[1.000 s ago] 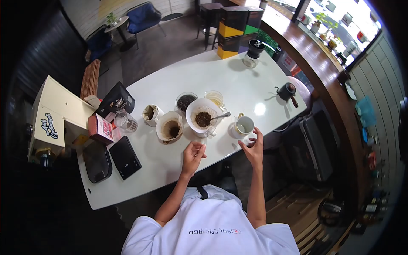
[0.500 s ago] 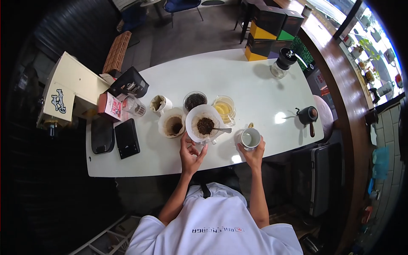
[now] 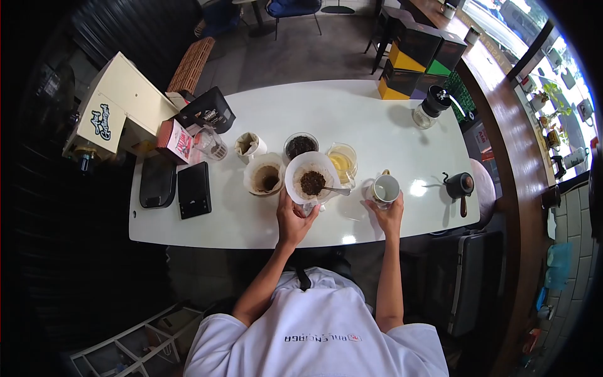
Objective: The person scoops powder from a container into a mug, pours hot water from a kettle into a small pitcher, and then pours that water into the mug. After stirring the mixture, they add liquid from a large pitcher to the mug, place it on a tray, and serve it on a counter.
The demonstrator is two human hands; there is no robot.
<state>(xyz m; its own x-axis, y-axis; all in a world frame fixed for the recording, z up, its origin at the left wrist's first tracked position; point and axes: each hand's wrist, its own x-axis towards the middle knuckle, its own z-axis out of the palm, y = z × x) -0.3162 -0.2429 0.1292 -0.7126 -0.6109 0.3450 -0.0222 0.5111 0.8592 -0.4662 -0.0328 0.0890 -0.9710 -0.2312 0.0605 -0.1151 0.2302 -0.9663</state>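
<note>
A white coffee dripper (image 3: 292, 177) lined with a paper filter holds dark wet coffee grounds. A metal spoon (image 3: 339, 190) rests in it, its handle over the rim on the right. My left hand (image 3: 294, 221) is closed around the dripper's near side, fingers partly hidden beneath it. To the right, my right hand (image 3: 388, 215) grips a white mug (image 3: 385, 188) from its near side; the mug's handle points away from me. Behind the dripper stand a glass (image 3: 301, 146) of dark contents and a glass server (image 3: 342, 162) with yellowish liquid. Left of it is a second filter-lined dripper (image 3: 262, 174).
On the left lie a black scale (image 3: 194, 190) and a dark tray (image 3: 157, 182), near a cream grinder machine (image 3: 116, 119). A hand grinder (image 3: 432, 107) and small dark kettle (image 3: 458, 185) stand on the right. Stacked boxes (image 3: 414, 60) sit at the back of the white table (image 3: 251, 226).
The camera view has shifted and turned a little. My right hand has moved the mug slightly forward and to the right, while my left hand stays at the dripper.
</note>
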